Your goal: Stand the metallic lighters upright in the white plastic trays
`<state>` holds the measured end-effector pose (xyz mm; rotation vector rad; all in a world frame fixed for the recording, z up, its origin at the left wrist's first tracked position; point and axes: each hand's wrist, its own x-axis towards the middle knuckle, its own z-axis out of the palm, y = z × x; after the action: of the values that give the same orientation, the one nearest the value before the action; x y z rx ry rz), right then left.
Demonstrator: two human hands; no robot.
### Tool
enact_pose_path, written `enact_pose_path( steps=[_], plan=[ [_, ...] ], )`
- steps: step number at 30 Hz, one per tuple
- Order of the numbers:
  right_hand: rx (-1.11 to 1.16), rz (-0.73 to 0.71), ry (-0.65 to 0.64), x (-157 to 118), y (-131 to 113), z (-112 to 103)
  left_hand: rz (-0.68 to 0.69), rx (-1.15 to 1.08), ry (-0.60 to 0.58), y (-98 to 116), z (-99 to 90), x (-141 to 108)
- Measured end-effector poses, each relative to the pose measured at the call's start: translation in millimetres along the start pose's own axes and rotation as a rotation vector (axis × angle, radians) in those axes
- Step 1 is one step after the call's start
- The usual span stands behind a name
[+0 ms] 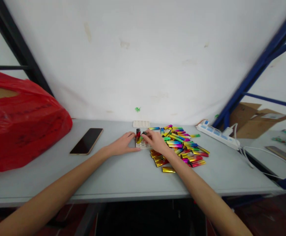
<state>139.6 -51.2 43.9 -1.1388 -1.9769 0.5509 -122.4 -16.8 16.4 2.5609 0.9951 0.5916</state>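
Observation:
A small whitish tray with compartments [144,145] lies on the table in front of me. A red lighter with a black top [138,133] stands upright at its left side. My left hand [123,144] grips the tray's left edge, with the thumb along the front and the fingertips beside the red lighter. My right hand [156,141] pinches a yellow-green lighter [140,140] by its black top, tilted over the tray. Its lower end is partly hidden. Just right of this hand, many shiny metallic lighters [176,144] lie in a loose pile.
Another pale tray [141,124] lies by the wall. A phone [86,141] rests on the table [123,177] at left, near a big red plastic bag [27,121]. A white power strip [218,133] with cables and a cardboard box [253,119] are at right.

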Motion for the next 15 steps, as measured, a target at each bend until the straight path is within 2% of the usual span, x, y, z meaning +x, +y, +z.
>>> enact_pose_path(
  steps=[3,8,12,15],
  plan=[
    [-0.100,-0.003,-0.026,5,4,8,0.007,-0.004,0.002,0,-0.7,0],
    [-0.311,-0.122,-0.060,9,0,14,0.033,-0.003,0.021,-1,-0.9,0],
    [-0.467,-0.022,-0.096,7,-14,21,0.022,0.006,0.014,-4,-1.0,0],
    [-0.501,0.022,-0.129,7,-15,16,0.009,0.015,-0.001,-6,-0.9,0]
  ],
)
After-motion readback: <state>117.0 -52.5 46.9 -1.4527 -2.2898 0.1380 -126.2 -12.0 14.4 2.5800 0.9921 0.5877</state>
